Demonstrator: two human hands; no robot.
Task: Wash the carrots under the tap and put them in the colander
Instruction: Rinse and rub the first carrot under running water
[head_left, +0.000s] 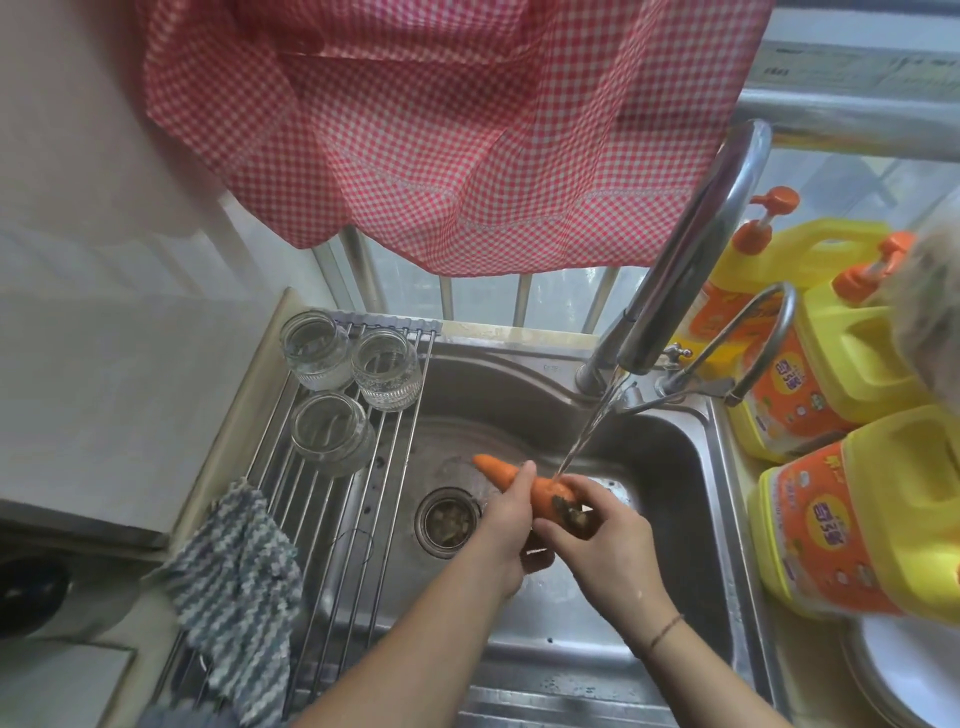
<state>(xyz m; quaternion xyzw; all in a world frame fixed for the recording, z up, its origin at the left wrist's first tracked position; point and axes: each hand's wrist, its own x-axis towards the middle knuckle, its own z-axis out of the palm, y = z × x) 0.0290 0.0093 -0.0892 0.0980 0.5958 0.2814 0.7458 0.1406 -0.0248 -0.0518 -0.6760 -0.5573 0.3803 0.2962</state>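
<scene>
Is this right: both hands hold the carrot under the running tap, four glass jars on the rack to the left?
Not quite. The head view shows three glass jars on the rack, not four. The rest holds: left hand and right hand hold the carrot under the running tap.

1. One carrot (540, 493).
2. Two hands: the left hand (501, 535) and the right hand (608, 545).
3. Three glass jars (332, 426).
4. Three yellow detergent bottles (852, 525).
5. One tap (691, 249).
6. One knitted dishcloth (236, 582).
7. One checked curtain (441, 130).
</scene>
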